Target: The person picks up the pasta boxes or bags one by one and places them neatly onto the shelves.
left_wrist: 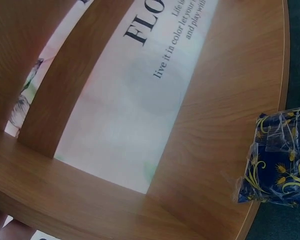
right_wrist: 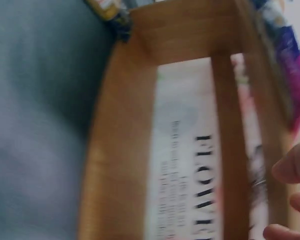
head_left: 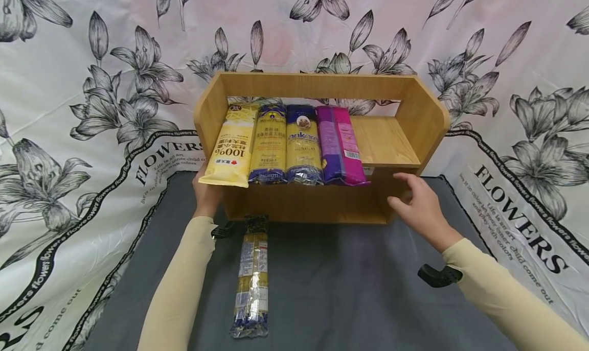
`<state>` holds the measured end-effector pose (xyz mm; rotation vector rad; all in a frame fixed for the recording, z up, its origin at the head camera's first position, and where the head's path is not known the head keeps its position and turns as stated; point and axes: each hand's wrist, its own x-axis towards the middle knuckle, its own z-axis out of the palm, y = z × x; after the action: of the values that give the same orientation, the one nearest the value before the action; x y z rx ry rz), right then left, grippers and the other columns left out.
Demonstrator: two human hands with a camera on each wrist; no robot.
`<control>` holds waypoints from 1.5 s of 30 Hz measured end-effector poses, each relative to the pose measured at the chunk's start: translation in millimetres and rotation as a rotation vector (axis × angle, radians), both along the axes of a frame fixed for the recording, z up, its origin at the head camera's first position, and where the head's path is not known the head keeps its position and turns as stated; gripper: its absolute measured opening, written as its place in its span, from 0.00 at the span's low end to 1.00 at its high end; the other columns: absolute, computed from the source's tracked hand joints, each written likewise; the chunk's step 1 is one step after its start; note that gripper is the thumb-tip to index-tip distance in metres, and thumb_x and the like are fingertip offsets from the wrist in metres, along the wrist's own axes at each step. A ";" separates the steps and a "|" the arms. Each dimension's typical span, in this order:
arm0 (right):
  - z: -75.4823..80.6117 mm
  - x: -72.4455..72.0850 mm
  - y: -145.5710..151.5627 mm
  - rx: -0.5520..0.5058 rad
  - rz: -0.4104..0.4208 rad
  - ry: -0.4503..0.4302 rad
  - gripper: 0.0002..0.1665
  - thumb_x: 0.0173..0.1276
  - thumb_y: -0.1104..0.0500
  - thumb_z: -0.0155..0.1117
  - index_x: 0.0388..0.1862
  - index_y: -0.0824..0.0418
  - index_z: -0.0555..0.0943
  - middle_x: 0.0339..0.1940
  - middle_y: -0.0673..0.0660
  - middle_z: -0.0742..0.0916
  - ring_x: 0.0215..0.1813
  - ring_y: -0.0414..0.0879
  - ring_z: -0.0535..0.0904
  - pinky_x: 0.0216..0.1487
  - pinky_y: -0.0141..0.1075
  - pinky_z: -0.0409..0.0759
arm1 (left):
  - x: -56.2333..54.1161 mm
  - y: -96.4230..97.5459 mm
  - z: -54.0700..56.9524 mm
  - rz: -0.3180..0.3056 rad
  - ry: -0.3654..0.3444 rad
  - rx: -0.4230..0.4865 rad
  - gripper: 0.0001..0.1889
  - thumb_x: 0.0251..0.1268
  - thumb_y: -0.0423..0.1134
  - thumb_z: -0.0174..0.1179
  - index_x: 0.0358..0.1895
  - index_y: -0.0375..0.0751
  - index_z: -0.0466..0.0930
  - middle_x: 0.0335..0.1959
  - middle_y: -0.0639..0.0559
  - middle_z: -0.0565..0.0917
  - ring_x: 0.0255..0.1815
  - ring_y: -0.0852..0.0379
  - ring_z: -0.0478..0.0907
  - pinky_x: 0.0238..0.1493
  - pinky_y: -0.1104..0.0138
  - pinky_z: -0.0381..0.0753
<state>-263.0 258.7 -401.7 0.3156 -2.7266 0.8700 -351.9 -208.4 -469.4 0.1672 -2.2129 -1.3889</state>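
A wooden two-tier shelf (head_left: 317, 87) stands against the floral cloth. My left hand (head_left: 206, 191) is at its left side panel, mostly hidden by a yellow pasta bag (head_left: 231, 144); two fingers (left_wrist: 14, 231) show outside that panel in the left wrist view. My right hand (head_left: 424, 208), fingers apart and holding nothing, is beside the shelf's lower right side. Along the upper tier, to the right of the yellow bag, lie a yellow-and-blue spaghetti pack (head_left: 268, 144), a blue-and-gold pasta pack (head_left: 302, 144) and a purple-and-pink pack (head_left: 341, 146), all jutting past the front edge.
A clear-wrapped spaghetti pack (head_left: 252, 284) lies lengthwise on the dark grey cloth (head_left: 340, 289) before the shelf's left half, its far end at the shelf's front edge. Bare wood shows on the upper tier (head_left: 382, 141) right of the packs. Black camera straps sit on both wrists.
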 end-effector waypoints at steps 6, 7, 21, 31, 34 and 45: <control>-55.2 7.4 -5.3 -0.027 -0.006 -0.216 0.29 0.71 0.59 0.62 0.69 0.67 0.72 0.64 0.74 0.79 0.60 0.67 0.80 0.56 0.60 0.80 | 1.9 -2.6 1.6 0.007 -0.023 0.005 0.27 0.76 0.51 0.55 0.69 0.37 0.74 0.63 0.33 0.81 0.63 0.36 0.78 0.64 0.45 0.75; -65.1 8.1 -11.3 -0.035 0.002 -0.230 0.29 0.70 0.59 0.63 0.68 0.68 0.73 0.63 0.74 0.80 0.58 0.66 0.82 0.54 0.58 0.81 | 2.5 -2.9 2.0 0.005 -0.024 0.015 0.27 0.75 0.51 0.56 0.69 0.38 0.74 0.63 0.33 0.81 0.64 0.36 0.78 0.64 0.45 0.75; -145.9 24.2 -148.4 -0.271 0.178 -0.474 0.35 0.62 0.57 0.70 0.69 0.65 0.75 0.60 0.71 0.84 0.44 0.60 0.88 0.42 0.49 0.85 | 0.1 0.9 0.4 -0.008 -0.030 0.075 0.29 0.73 0.53 0.56 0.71 0.41 0.73 0.67 0.36 0.79 0.67 0.39 0.76 0.67 0.47 0.73; -157.1 29.3 -221.5 -0.475 0.279 -0.731 0.39 0.65 0.56 0.68 0.75 0.58 0.69 0.56 0.68 0.82 0.32 0.46 0.81 0.26 0.40 0.81 | -0.4 6.5 0.9 -0.009 -0.023 0.068 0.27 0.76 0.51 0.55 0.69 0.38 0.74 0.63 0.34 0.81 0.59 0.38 0.78 0.60 0.47 0.75; -158.9 32.0 -237.1 -0.453 0.279 -0.697 0.39 0.63 0.55 0.68 0.74 0.57 0.71 0.49 0.63 0.82 0.27 0.44 0.76 0.23 0.38 0.77 | -1.8 7.0 -0.2 -0.003 -0.018 0.030 0.26 0.76 0.50 0.55 0.68 0.37 0.75 0.62 0.34 0.81 0.58 0.38 0.79 0.60 0.47 0.76; -161.1 51.0 -275.8 -0.191 0.215 -0.511 0.43 0.58 0.51 0.75 0.73 0.56 0.72 0.54 0.67 0.78 0.39 0.52 0.77 0.38 0.48 0.77 | 0.0 -0.9 -0.1 0.002 -0.003 0.002 0.26 0.76 0.48 0.55 0.70 0.38 0.73 0.64 0.34 0.81 0.62 0.37 0.79 0.61 0.45 0.76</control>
<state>-212.0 -17.1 -562.8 0.3980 -3.0672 1.4320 -351.9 -209.3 -469.6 0.1721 -2.2127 -1.3911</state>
